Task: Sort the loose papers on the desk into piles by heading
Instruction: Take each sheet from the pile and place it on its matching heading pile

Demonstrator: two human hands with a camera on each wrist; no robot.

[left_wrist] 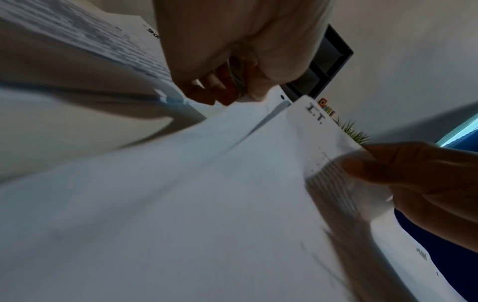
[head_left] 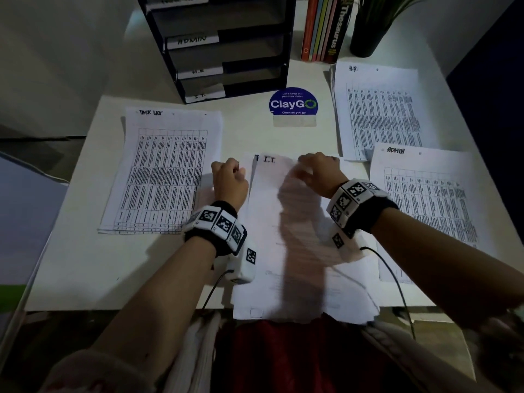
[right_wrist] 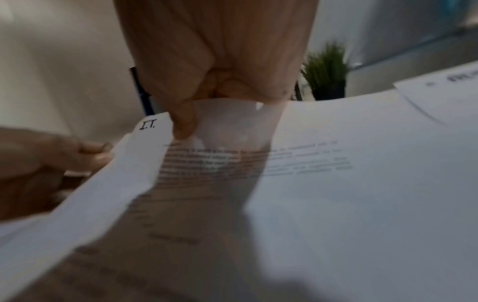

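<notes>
A stack of loose papers [head_left: 283, 293] lies at the desk's front centre, its top sheet headed I.T. [head_left: 269, 177]. My right hand [head_left: 317, 168] pinches that sheet's top edge, thumb [right_wrist: 181, 122] on the printed side, and lifts it off the stack. My left hand [head_left: 229, 180] is curled at the sheet's top left edge, with no paper visible between its fingers [left_wrist: 207, 92]. Sorted piles lie around: TASK LIST [head_left: 164, 171] on the left, H.R. [head_left: 380, 114] at the back right, and ADMIN [head_left: 425, 199] on the right.
A black tray organiser [head_left: 221, 46] with labelled shelves stands at the back. Beside it are a blue ClayGo sign [head_left: 293, 104], upright books [head_left: 326, 26] and a potted plant [head_left: 365, 38]. Bare white desk [head_left: 113, 279] shows at the front left.
</notes>
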